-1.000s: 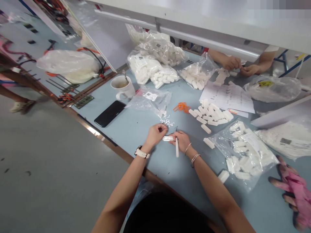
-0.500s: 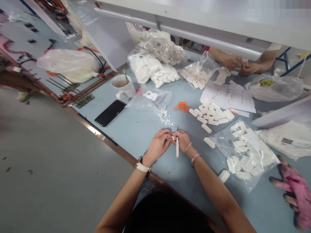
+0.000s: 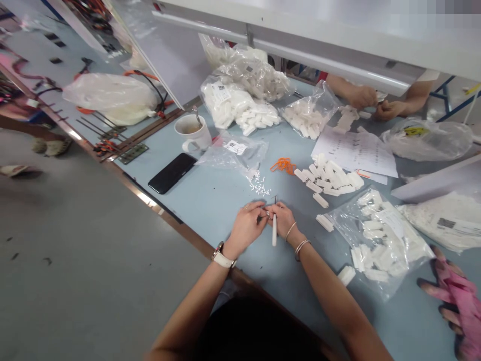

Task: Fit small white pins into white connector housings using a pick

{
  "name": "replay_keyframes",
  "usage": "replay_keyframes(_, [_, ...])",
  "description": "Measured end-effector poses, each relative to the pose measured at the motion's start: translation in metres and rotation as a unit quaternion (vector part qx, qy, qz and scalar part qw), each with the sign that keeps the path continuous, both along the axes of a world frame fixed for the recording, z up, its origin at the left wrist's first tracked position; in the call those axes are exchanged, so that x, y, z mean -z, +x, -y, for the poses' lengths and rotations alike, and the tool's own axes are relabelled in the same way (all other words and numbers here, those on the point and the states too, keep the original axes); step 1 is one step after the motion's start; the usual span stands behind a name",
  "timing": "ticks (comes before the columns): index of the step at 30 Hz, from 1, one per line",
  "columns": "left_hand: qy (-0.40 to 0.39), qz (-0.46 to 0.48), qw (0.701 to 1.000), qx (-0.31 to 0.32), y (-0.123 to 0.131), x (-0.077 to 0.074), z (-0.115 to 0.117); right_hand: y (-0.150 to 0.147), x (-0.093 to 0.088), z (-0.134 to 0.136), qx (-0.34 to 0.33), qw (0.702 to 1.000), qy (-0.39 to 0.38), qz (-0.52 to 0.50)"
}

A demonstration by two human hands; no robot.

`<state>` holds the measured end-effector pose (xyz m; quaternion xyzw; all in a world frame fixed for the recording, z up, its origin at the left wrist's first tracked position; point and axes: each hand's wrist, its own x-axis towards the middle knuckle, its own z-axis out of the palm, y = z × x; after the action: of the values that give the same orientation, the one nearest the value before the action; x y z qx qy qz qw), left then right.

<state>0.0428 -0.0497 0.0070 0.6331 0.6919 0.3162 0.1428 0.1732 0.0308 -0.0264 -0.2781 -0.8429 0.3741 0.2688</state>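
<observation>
In the head view, the left hand (image 3: 246,226) and the right hand (image 3: 282,219) are brought together over the blue table (image 3: 210,200), fingertips touching. A small white connector (image 3: 265,213) is pinched between both sets of fingertips, mostly hidden by them. A white-handled tool (image 3: 274,228) is gripped in the closed right hand, pointing toward the body. Scattered small white pieces (image 3: 257,186) lie just beyond the hands.

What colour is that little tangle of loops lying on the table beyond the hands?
Orange. The tangle of loops shows clearly in the head view, on the pale blue table.
</observation>
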Motion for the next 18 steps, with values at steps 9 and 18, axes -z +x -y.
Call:
replay_keyframes(9, [-0.084,0.182,0.979,-0.044,-0.006,0.003,-0.003,0.000,-0.003,-0.001,0.005,0.999,0.013,-0.030])
replay_keyframes(18, [-0.053,0.182,0.980,-0.057,0.001,0.011,-0.006,0.000,0.001,-0.002,0.007,1.000,0.012,-0.027])
